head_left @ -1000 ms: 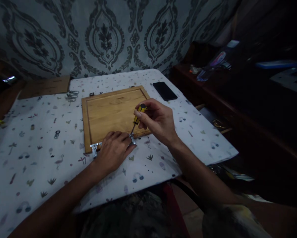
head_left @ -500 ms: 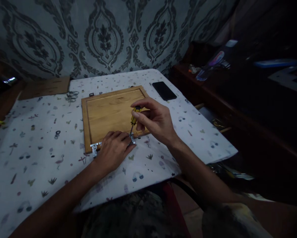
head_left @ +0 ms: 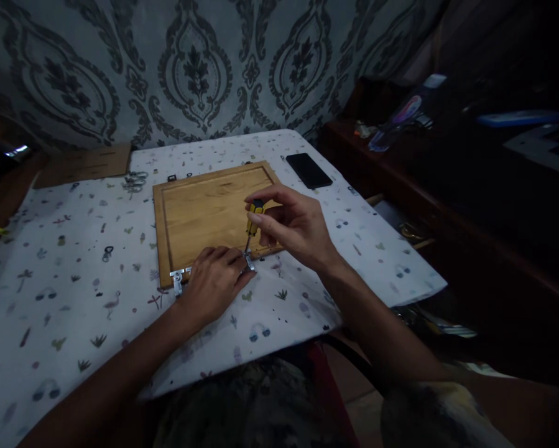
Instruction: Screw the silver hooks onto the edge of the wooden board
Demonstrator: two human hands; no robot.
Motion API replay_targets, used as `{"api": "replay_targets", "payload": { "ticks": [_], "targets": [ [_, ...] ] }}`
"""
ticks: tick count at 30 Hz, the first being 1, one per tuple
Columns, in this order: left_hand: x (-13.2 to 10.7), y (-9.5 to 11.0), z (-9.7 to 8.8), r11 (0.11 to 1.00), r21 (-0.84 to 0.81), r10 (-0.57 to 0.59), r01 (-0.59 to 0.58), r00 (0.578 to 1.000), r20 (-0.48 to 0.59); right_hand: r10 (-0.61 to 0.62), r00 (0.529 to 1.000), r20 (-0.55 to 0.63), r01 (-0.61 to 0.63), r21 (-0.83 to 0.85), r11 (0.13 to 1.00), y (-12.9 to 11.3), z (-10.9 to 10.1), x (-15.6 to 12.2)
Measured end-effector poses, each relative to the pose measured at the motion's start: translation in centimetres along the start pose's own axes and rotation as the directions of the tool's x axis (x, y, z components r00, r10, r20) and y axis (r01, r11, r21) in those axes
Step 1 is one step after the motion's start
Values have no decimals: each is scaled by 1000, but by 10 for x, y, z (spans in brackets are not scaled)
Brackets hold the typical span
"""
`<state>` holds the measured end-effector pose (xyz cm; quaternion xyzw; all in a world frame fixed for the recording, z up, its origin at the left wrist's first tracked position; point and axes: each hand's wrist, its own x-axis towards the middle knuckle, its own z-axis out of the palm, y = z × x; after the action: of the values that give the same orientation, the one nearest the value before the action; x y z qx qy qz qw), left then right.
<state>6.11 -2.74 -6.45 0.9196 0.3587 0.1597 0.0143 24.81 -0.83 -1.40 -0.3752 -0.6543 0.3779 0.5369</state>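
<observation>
A wooden panel (head_left: 204,211) lies flat on a table covered with a patterned white cloth (head_left: 74,292). My right hand (head_left: 293,227) pinches the yellow and black handle of a small screwdriver (head_left: 252,225), held nearly upright with its tip down at a metal hinge (head_left: 250,264) on the panel's near edge. My left hand (head_left: 214,283) rests curled on that edge and presses the hinge in place. A second metal hinge (head_left: 177,279) sticks out from the same edge, just left of my left hand.
A black phone (head_left: 309,170) lies on the cloth at the far right. Small metal fittings (head_left: 134,180) sit beyond the panel's left corner, and a brown board (head_left: 86,163) lies at the back left. A dark cluttered shelf (head_left: 447,155) stands to the right.
My right hand has turned the screwdriver handle in its fingers and brought it more upright. The left hand and the panel have stayed put.
</observation>
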Motion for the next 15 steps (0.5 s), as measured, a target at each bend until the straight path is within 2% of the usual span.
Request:
{"api": "replay_targets", "payload": {
  "ticks": [4,11,15],
  "targets": [
    [0,-1,1,1000,5,1,-1,1000,-25,16,999,-42,-15,26,1000,1,3,2],
    [0,0,0,1000,-2,8,-8,1000,-19,-37,997,72,36,16,999,2,-4,2],
    [0,-1,0,1000,4,11,-11,1000,-12,20,1000,-3,-19,41,999,3,0,3]
  ]
}}
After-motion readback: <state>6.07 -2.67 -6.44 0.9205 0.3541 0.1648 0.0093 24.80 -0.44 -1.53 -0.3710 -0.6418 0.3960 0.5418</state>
